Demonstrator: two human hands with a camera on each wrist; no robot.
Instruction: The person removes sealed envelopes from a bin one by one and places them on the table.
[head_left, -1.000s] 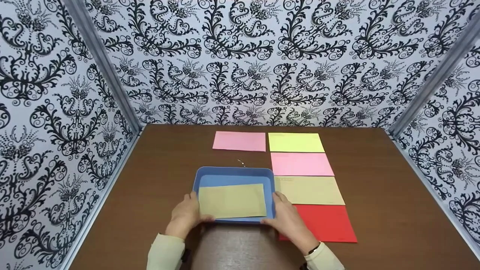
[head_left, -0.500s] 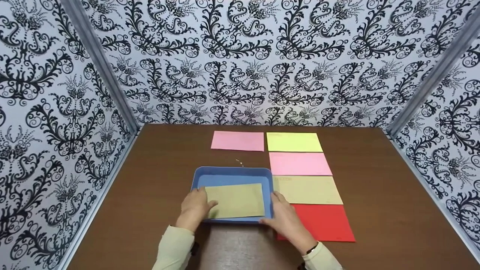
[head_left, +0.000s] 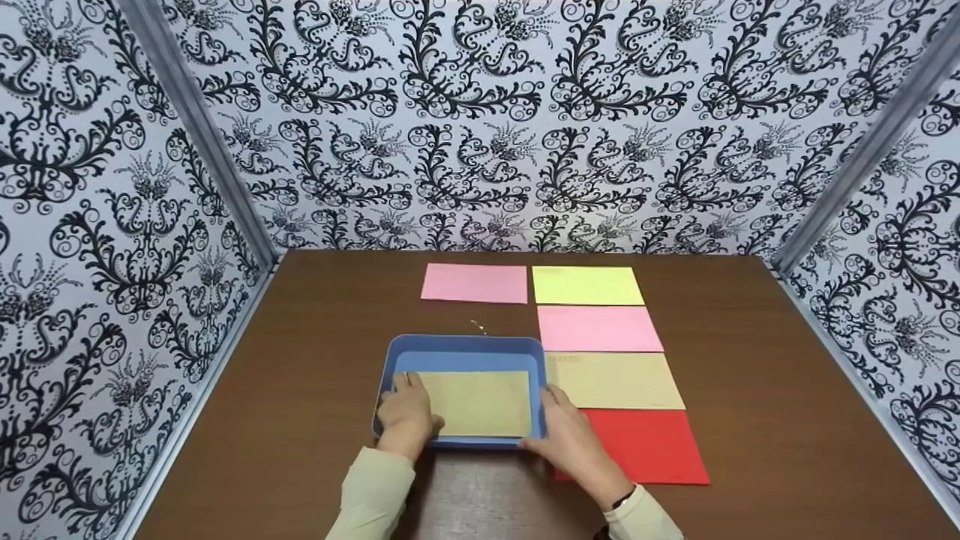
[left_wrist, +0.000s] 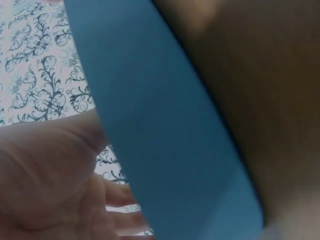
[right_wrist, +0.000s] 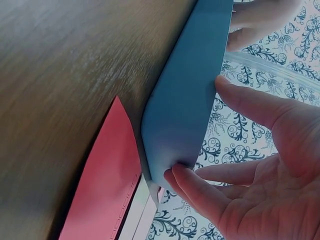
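A tan envelope (head_left: 484, 405) lies flat in a shallow blue tray (head_left: 465, 361) on the table. My left hand (head_left: 405, 411) reaches over the near-left corner of the tray, its fingers at the envelope's left end and the thumb over its lower edge. In the left wrist view the tray wall (left_wrist: 165, 120) covers those fingertips. My right hand (head_left: 574, 435) holds the tray's near-right corner. The right wrist view shows its thumb on the rim of the near wall and fingertips (right_wrist: 182, 172) against the outside of the tray.
Right of the tray runs a column of envelopes: yellow (head_left: 589, 285), pink (head_left: 600, 328), tan (head_left: 619, 380) and red (head_left: 641, 446). Another pink envelope (head_left: 475, 283) lies behind the tray. Patterned walls (head_left: 480, 150) enclose the brown table (head_left: 322, 322).
My left hand has left the tray's left side and moved right, over the envelope's left end. The envelope, slanted before, now lies straighter. My right hand has kept its hold on the tray.
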